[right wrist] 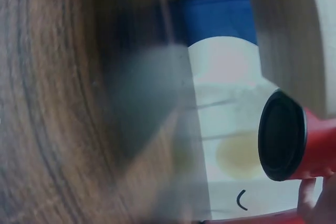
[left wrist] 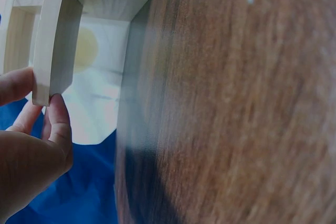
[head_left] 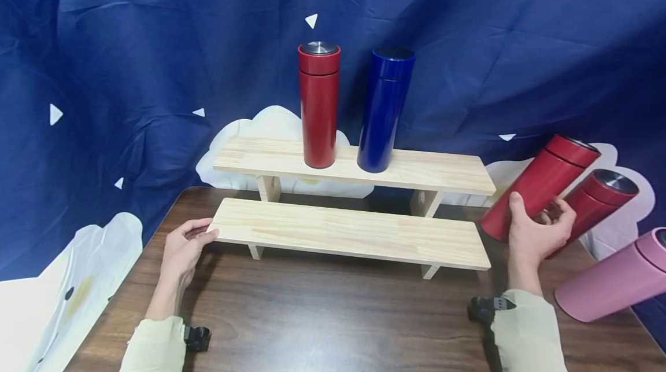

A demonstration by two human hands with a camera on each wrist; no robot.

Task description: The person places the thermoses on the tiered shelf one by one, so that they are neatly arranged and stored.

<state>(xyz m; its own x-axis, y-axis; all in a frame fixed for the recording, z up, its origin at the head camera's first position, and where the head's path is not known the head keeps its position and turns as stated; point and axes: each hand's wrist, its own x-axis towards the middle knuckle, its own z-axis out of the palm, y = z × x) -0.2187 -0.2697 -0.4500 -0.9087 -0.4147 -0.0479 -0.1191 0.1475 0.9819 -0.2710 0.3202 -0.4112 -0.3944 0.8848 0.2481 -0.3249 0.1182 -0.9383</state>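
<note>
My left hand (head_left: 183, 250) pinches the left end of the lower wooden shelf (head_left: 343, 233). The left wrist view shows the thumb on one face of the board (left wrist: 44, 61) and fingertips on the other. On the far right, my right hand (head_left: 538, 239) grips a red thermos bottle (head_left: 538, 178) near its lower half, beside the shelf's right end. Its dark base (right wrist: 283, 135) shows in the right wrist view, above the tabletop. A second red thermos (head_left: 600, 201) with a silver lid top stands just behind that hand, partly hidden by it.
On the upper wooden shelf (head_left: 442, 172) stand a red thermos (head_left: 319, 111) and a blue thermos (head_left: 385, 111). A pink thermos (head_left: 614, 279) is at the right edge of the brown table (head_left: 322, 314). Behind hangs a blue patterned cloth (head_left: 208, 42).
</note>
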